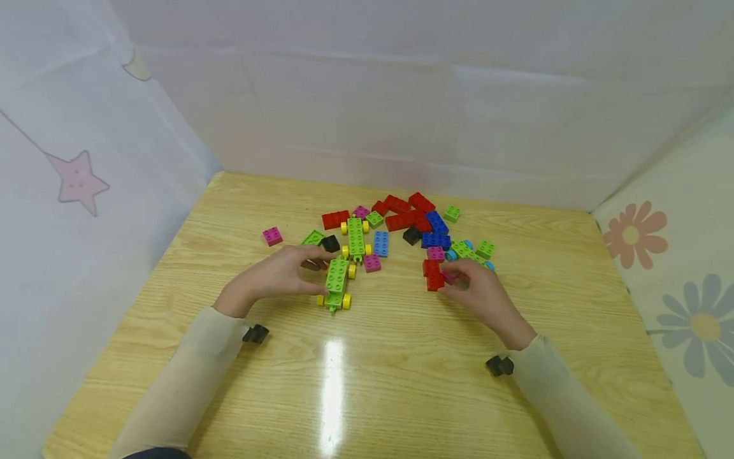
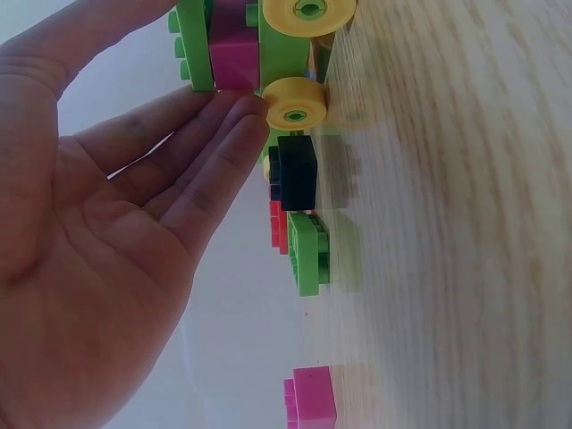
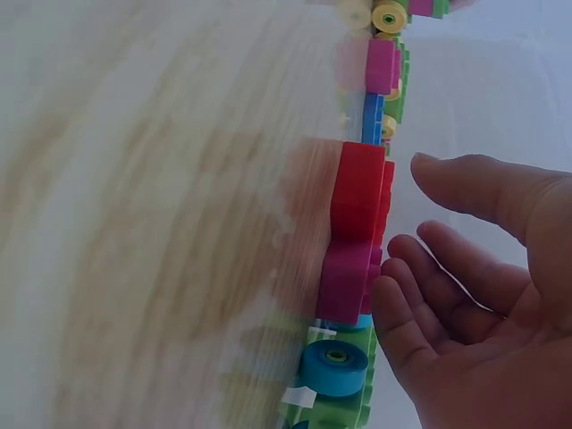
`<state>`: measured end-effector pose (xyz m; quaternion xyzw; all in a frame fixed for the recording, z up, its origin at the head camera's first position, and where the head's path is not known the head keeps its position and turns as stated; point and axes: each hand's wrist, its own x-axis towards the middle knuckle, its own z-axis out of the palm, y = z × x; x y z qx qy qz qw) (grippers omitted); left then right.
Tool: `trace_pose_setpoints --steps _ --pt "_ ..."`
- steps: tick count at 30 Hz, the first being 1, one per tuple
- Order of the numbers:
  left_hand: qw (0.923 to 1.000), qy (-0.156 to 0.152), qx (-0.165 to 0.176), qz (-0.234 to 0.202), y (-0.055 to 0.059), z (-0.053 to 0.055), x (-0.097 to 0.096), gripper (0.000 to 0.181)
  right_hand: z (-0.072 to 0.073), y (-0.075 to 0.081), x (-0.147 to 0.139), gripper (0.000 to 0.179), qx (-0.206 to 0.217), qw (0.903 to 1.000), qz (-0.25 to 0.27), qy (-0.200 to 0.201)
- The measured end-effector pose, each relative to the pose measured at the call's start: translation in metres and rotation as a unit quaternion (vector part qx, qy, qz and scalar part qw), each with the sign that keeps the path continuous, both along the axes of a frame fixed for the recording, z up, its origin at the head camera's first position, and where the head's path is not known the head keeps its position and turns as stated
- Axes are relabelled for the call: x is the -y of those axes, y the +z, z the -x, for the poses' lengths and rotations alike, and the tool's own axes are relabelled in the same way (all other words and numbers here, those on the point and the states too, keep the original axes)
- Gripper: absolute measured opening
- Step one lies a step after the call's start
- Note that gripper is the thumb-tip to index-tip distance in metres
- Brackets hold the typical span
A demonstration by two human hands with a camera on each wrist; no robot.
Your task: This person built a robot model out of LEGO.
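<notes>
In the head view, my left hand (image 1: 281,274) holds a green toy car (image 1: 336,275) with yellow wheels, thumb and fingers on either side of its upper brick. The left wrist view shows a magenta brick (image 2: 235,45) sandwiched between the car's green parts. A second green car base (image 1: 355,237) on yellow wheels stands just behind. My right hand (image 1: 478,290) hovers with loosely bent fingers beside a red brick (image 1: 434,275). In the right wrist view, its thumb is apart from that red brick and its fingertips are right at a magenta brick (image 3: 347,279).
Behind the hands lie several red bricks (image 1: 401,220), dark blue bricks (image 1: 436,240), a light blue brick (image 1: 381,243) and a black brick (image 1: 411,236). A green base with blue wheels (image 1: 467,250) stands past my right hand. One magenta brick (image 1: 272,236) lies far left.
</notes>
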<state>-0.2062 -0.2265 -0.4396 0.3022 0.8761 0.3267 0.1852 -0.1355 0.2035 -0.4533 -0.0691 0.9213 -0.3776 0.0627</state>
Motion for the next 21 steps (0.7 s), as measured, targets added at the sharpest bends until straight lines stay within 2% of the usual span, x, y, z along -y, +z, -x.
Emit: trace_pose_setpoints --steps 7,12,21 --pt "1.0 0.0 -0.003 0.004 0.001 0.0 0.0 0.073 0.006 -0.003 0.008 0.041 -0.023 0.996 -0.076 0.043" --pt "1.0 0.0 -0.002 0.003 0.001 -0.001 0.0 0.073 0.008 -0.004 0.012 0.039 -0.032 0.9911 -0.115 0.057" --pt "1.0 0.0 -0.008 0.001 0.0 0.0 -0.001 0.073 0.008 0.001 0.017 0.037 -0.074 0.9824 -0.15 0.083"
